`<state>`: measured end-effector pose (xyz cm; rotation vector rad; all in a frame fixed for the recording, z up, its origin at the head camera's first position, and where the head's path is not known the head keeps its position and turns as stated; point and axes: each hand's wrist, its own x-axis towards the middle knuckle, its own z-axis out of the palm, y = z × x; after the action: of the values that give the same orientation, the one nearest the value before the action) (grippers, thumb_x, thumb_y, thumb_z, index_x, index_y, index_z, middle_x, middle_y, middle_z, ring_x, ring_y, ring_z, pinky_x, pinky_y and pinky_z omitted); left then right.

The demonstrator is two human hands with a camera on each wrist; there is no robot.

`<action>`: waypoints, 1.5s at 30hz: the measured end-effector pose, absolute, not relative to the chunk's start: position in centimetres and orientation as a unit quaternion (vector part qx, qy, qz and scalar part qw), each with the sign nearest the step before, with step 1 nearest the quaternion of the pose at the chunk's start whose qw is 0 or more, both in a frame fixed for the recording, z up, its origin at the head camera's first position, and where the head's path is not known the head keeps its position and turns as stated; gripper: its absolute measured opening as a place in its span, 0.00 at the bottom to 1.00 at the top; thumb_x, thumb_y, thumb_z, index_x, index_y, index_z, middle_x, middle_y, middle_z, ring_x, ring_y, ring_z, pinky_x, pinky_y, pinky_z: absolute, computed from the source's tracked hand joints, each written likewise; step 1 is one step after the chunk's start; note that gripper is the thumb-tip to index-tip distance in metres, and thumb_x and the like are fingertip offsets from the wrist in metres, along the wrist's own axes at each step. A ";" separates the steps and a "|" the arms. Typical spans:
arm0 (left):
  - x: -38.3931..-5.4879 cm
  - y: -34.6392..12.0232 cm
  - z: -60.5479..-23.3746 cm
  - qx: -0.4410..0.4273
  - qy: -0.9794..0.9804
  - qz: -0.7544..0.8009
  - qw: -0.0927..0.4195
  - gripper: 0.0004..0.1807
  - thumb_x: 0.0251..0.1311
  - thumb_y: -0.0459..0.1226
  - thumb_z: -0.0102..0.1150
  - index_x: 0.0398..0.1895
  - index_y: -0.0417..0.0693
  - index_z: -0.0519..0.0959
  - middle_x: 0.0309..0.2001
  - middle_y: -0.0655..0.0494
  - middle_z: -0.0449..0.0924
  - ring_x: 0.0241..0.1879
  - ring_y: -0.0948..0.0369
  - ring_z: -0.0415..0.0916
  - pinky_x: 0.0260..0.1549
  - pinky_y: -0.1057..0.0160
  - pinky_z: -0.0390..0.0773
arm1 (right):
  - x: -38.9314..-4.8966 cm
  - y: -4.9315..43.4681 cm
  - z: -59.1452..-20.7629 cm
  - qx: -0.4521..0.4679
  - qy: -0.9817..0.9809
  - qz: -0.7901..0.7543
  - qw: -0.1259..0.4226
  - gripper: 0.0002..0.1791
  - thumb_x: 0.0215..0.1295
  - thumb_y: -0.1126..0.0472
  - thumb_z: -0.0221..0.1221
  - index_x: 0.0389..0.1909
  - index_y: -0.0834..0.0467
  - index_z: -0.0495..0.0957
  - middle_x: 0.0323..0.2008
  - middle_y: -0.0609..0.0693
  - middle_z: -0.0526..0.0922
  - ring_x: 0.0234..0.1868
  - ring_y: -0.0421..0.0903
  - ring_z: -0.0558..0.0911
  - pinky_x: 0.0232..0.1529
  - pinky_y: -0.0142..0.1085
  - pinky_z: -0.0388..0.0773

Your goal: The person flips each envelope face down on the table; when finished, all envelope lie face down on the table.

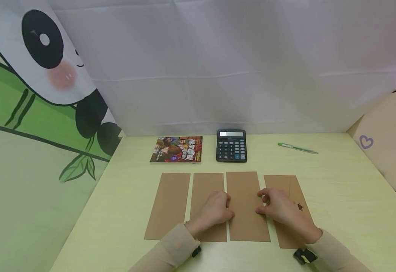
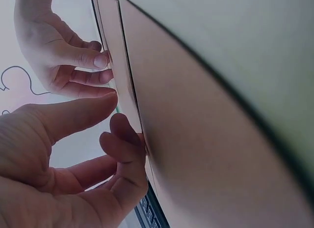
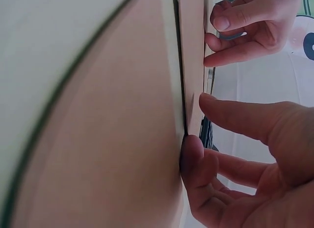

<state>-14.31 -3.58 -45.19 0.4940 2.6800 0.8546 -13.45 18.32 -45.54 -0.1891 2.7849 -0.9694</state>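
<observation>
Several brown paper envelopes lie flat in a row. My left hand (image 1: pixel 214 208) touches the left edge of the third envelope (image 1: pixel 246 206) from the left, its wrist over the second envelope (image 1: pixel 208 185). At the right edge of that third envelope are the bent fingers of my right hand (image 1: pixel 282 209), which partly covers the rightmost envelope (image 1: pixel 281 183), printed with a small black crown. In the left wrist view, a gap shows between thumb and forefinger of the left hand (image 2: pixel 83 159). The right hand (image 3: pixel 245 164) also has thumb and fingers apart in the right wrist view.
The leftmost envelope (image 1: pixel 168 204) lies apart from both hands. Behind the row are a colourful booklet (image 1: pixel 177 149), a black calculator (image 1: pixel 231 146) and a green pen (image 1: pixel 298 148). A white cloth (image 1: pixel 218 75) hangs at the table's back edge.
</observation>
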 end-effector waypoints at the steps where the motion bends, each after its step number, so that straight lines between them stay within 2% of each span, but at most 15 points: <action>1: -14.3 -3.6 -45.2 0.172 0.929 0.296 0.142 0.15 0.44 0.31 0.66 0.12 0.45 0.69 0.12 0.59 0.60 0.15 0.63 0.58 0.13 0.65 0.56 | -13.4 18.3 -45.5 -0.063 0.938 -0.328 0.093 0.23 0.46 0.61 0.73 0.45 0.63 0.80 0.30 0.49 0.77 0.32 0.45 0.74 0.33 0.39 0.73; 9: -14.3 -3.4 -45.2 0.169 0.927 0.299 0.151 0.16 0.47 0.34 0.68 0.13 0.45 0.69 0.13 0.59 0.60 0.16 0.63 0.59 0.15 0.65 0.57 | -13.3 19.0 -45.5 -0.062 0.929 -0.358 0.077 0.23 0.48 0.62 0.72 0.46 0.63 0.79 0.33 0.50 0.79 0.33 0.45 0.77 0.34 0.39 0.75; 16: -14.2 -3.3 -45.0 0.193 0.920 0.321 0.115 0.16 0.49 0.36 0.65 0.14 0.47 0.67 0.14 0.61 0.59 0.16 0.64 0.57 0.15 0.66 0.56 | -13.1 20.7 -45.2 -0.090 0.924 -0.369 0.049 0.23 0.49 0.62 0.72 0.47 0.66 0.78 0.34 0.51 0.79 0.33 0.44 0.79 0.35 0.40 0.76; 21: -14.3 -2.4 -45.0 0.213 0.914 0.329 0.106 0.17 0.49 0.37 0.67 0.16 0.46 0.66 0.15 0.62 0.58 0.17 0.65 0.56 0.17 0.67 0.56 | -12.8 22.7 -45.0 -0.099 0.930 -0.352 0.034 0.24 0.51 0.61 0.70 0.49 0.66 0.77 0.37 0.52 0.81 0.35 0.47 0.80 0.34 0.40 0.76; 28: -14.5 -0.1 -44.4 0.231 0.902 0.339 0.131 0.13 0.51 0.42 0.70 0.26 0.46 0.76 0.22 0.63 0.69 0.20 0.67 0.64 0.20 0.69 0.64 | -12.5 25.5 -44.7 -0.088 0.945 -0.314 0.032 0.26 0.51 0.58 0.70 0.49 0.66 0.77 0.38 0.54 0.82 0.36 0.49 0.81 0.35 0.44 0.77; 33: -14.6 1.3 -44.0 0.230 0.892 0.357 0.155 0.14 0.51 0.41 0.71 0.35 0.42 0.79 0.26 0.63 0.72 0.23 0.68 0.68 0.23 0.70 0.69 | -12.4 27.0 -44.7 -0.084 0.953 -0.289 0.026 0.28 0.50 0.56 0.71 0.49 0.69 0.76 0.37 0.56 0.81 0.35 0.51 0.81 0.33 0.45 0.76; 37: -14.9 2.1 -44.2 0.239 0.891 0.356 0.150 0.13 0.50 0.42 0.71 0.29 0.45 0.77 0.23 0.63 0.70 0.22 0.67 0.66 0.20 0.71 0.66 | -12.6 28.1 -44.8 -0.081 0.958 -0.274 0.019 0.32 0.50 0.54 0.72 0.50 0.72 0.75 0.37 0.58 0.81 0.35 0.53 0.80 0.32 0.45 0.76; 42: -15.4 2.8 -44.5 0.244 0.897 0.342 0.138 0.20 0.50 0.44 0.72 0.18 0.49 0.68 0.14 0.64 0.63 0.15 0.67 0.63 0.16 0.69 0.59 | -12.9 29.2 -44.9 -0.065 0.963 -0.260 0.032 0.35 0.51 0.51 0.71 0.49 0.75 0.73 0.35 0.61 0.80 0.35 0.55 0.80 0.32 0.47 0.76; 45: -15.5 3.3 -44.6 0.251 0.902 0.323 0.136 0.19 0.49 0.45 0.72 0.16 0.50 0.69 0.12 0.65 0.65 0.15 0.67 0.64 0.16 0.69 0.60 | -12.9 29.6 -45.1 -0.053 0.965 -0.254 0.044 0.35 0.51 0.50 0.70 0.48 0.76 0.73 0.33 0.59 0.80 0.33 0.55 0.79 0.31 0.46 0.75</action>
<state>-15.48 3.27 -44.62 0.7271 2.6131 0.9342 -12.92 29.57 -45.13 -0.1632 2.9476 -0.7774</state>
